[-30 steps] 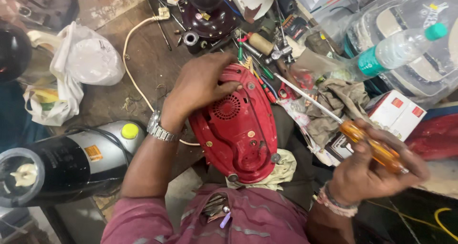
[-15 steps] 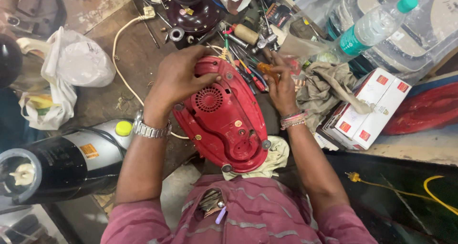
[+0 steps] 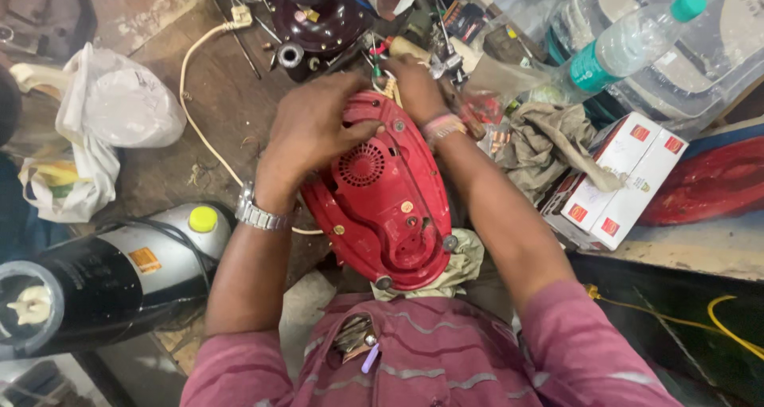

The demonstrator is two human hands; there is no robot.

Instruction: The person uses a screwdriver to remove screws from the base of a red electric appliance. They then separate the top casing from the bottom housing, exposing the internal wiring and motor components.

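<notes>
1. Since the earlier frames, the right hand [image 3: 414,85] has let go of the orange-handled screwdriver and reached to the far end of the red base [image 3: 382,192]; the left hand [image 3: 314,132] stays on top of it.
2. Left hand: spread flat, fingers pressed on the base's upper left part, thumb lying across toward the round vent. It grips nothing else. A metal watch [image 3: 259,214] sits on that wrist.
3. Right hand: at the base's far edge, among wires; its fingers are hidden, so its closure cannot be told. A band is on that wrist.
4. Red base: underside up, in the lap, between both forearms, resting on a pale cloth [image 3: 461,264].
5. Left of the left arm: a black and silver appliance [image 3: 103,284], a white bag [image 3: 119,109], a cream cord [image 3: 195,116].
6. Right of the right arm: a grey rag [image 3: 549,140], a white and red carton [image 3: 617,180], a plastic bottle [image 3: 629,45].
</notes>
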